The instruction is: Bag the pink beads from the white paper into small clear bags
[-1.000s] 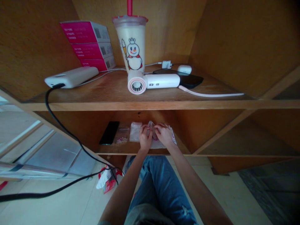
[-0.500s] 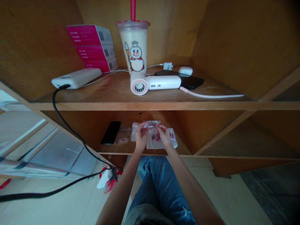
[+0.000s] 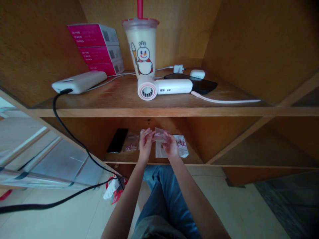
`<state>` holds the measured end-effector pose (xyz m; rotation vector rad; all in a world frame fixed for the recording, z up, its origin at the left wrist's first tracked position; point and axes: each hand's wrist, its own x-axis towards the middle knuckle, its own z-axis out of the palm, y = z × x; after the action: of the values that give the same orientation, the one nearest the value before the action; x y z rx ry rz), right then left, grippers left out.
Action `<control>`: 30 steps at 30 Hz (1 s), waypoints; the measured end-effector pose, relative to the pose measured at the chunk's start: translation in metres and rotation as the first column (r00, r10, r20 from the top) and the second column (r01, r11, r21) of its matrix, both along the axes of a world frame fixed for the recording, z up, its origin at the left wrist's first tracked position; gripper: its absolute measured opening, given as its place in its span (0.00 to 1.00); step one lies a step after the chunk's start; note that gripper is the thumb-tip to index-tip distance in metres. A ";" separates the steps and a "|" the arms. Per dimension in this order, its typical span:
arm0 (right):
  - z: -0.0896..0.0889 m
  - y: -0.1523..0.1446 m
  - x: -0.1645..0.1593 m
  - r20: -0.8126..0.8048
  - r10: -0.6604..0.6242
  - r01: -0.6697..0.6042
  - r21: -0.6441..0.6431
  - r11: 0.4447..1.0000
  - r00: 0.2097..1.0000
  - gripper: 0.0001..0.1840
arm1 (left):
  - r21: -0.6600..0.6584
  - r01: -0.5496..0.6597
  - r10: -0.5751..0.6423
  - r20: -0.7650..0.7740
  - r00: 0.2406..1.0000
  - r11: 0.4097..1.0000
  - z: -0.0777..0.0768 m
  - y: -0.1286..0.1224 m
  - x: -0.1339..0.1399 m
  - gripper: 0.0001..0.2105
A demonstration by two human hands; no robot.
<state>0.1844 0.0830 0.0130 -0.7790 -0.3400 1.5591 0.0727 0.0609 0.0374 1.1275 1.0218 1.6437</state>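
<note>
Over the lower shelf, a small clear plastic bag (image 3: 159, 134) with a few pinkish bits is held up between my hands. My left hand (image 3: 146, 142) pinches its left edge, and my right hand (image 3: 170, 146) grips its right side. Beneath and to the right lie clear bags with small red and pink pieces (image 3: 181, 142), partly covered by my right hand. Another clear bag (image 3: 131, 143) with pink pieces rests left of my left hand. Behind that hand, a further clear bag is mostly hidden.
A black phone (image 3: 118, 140) lies at the lower shelf's left. Above stand a drink cup (image 3: 142, 49) with a straw, pink boxes (image 3: 91, 36), a white handheld fan (image 3: 171, 87), a power bank (image 3: 81, 82) and a dark phone (image 3: 204, 86). A black cable (image 3: 82, 144) hangs at left.
Both hands have shifted slightly left. The held bag is turned from lying wide to a more upright tilt, and my right hand has rolled inward around its side.
</note>
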 end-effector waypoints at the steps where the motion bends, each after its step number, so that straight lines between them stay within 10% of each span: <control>1: 0.001 -0.001 -0.002 -0.039 -0.006 0.006 0.001 1.000 0.999 0.10 | 0.007 0.018 -0.018 0.013 1.000 1.000 0.001 -0.001 0.000 0.14; 21: -0.002 -0.008 -0.010 -0.195 0.182 -0.179 0.032 0.983 0.964 0.10 | 0.012 -0.018 0.021 -0.315 0.949 1.000 0.014 0.000 -0.016 0.15; 26: -0.003 -0.003 0.001 -0.052 0.304 -0.304 0.003 0.953 0.951 0.17 | 0.071 -0.046 0.066 -0.318 0.946 0.996 0.021 0.004 -0.026 0.11; 30: -0.009 0.005 0.016 0.238 0.137 -0.148 0.028 0.989 0.961 0.21 | 0.086 -0.148 0.169 -0.333 0.928 0.985 0.014 0.002 -0.037 0.08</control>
<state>0.2000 0.0876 0.0042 -0.9234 -0.6161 1.5895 0.0352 0.0628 0.0516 1.4349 1.3198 1.6475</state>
